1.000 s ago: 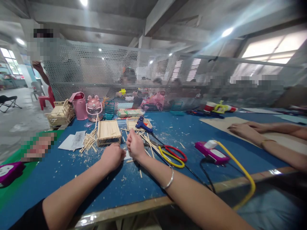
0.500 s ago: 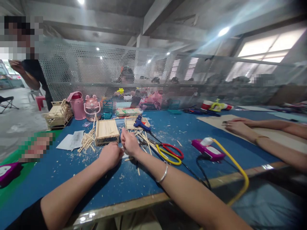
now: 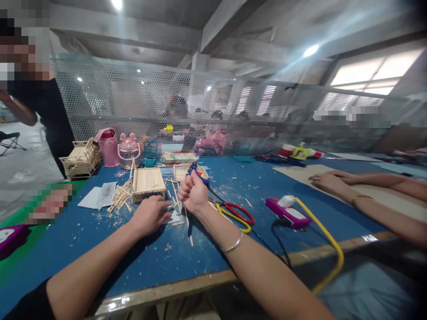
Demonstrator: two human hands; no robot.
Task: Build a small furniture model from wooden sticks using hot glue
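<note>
My left hand (image 3: 151,216) is low over the blue table, just in front of a small box-like frame of wooden sticks (image 3: 148,180). Its fingers are partly stretched and apart, with nothing visible in them. To its right, my right hand (image 3: 194,192) is closed in a fist; what it grips is hidden. A narrow dark-blue thing (image 3: 190,224) shows below that fist, but its kind is unclear. Directly behind the fist lies a blue glue gun (image 3: 192,167), partly covered by the hand. Loose wooden sticks (image 3: 121,198) and a white paper scrap (image 3: 174,217) lie nearby.
Scissors with red and yellow handles (image 3: 240,212) lie right of my hands. Beyond them is a purple power strip (image 3: 289,214) with a yellow cable (image 3: 325,238). A co-worker's hands (image 3: 333,184) rest on brown board. Pink bottles (image 3: 109,149) stand at the back left.
My right hand has lifted and moved right, away from my left hand, closing into an upright fist. My left hand's fingers have loosened apart. The person at far left has shifted nearer.
</note>
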